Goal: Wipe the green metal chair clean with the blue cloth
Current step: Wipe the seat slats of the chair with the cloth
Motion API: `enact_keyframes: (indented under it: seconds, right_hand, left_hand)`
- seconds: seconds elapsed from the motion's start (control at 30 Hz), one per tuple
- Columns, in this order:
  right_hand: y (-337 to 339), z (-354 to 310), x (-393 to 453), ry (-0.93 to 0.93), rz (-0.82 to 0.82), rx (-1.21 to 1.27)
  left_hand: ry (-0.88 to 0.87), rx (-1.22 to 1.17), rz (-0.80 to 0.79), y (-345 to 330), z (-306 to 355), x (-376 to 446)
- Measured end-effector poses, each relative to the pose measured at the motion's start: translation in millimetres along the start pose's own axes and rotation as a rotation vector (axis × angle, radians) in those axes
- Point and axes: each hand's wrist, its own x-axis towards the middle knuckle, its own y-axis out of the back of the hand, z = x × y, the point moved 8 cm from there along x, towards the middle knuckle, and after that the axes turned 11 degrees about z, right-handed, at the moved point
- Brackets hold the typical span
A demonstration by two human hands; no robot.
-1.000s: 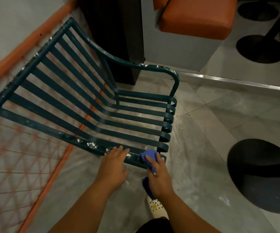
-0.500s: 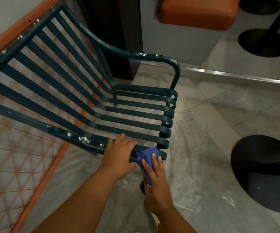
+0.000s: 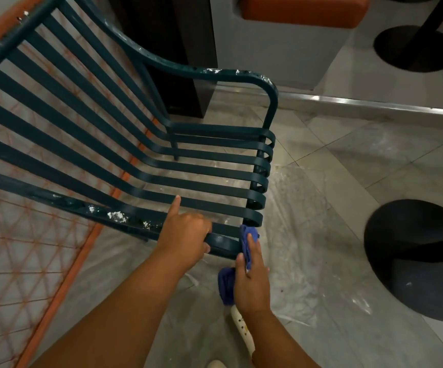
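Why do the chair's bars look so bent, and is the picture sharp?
Head view: wide-angle lens bows the green chair slats; lighting is dim and even; a shiny strip on the floor glints; the hands and blue cloth look slightly soft.

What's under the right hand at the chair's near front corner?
The blue cloth, pressed by the right hand against the green chair's near rail; a bunched end hangs below. The rail's surface beneath the cloth is covered.

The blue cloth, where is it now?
In the head view, the blue cloth is low and centre-right, under the right hand, pressed on the green chair's near front corner.
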Motion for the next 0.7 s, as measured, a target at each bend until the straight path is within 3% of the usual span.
enact_keyframes:
  seconds: [0.23,0.3,0.4,0.5,0.6,0.7]
  right_hand:
    - [-6.9,-27.5,-14.1,0.313,-0.010,0.008]
    - [-4.3,-11.3,-8.3,0.190,0.008,0.116]
    - [-8.2,36.5,11.3,-0.238,0.078,0.363]
    - [-25.4,75.4,25.2,-0.555,-0.002,0.535]
    - [-30.6,79.4,35.8,-0.747,-0.025,0.688]
    - [-23.8,81.1,35.9,-0.779,0.011,0.666]
  left_hand:
    - [0.019,0.021,0.002,0.5,0.8,2.3]
    - [0.023,0.019,-0.002,-0.6,-0.1,3.0]
    - [0.032,0.000,-0.008,-2.4,0.2,3.4]
    - [0.082,-0.089,-0.008,-5.9,-2.4,2.5]
    - [0.110,-0.142,-0.006,-6.8,-5.6,2.4]
    - [0.120,-0.145,0.013,-6.1,-6.2,1.7]
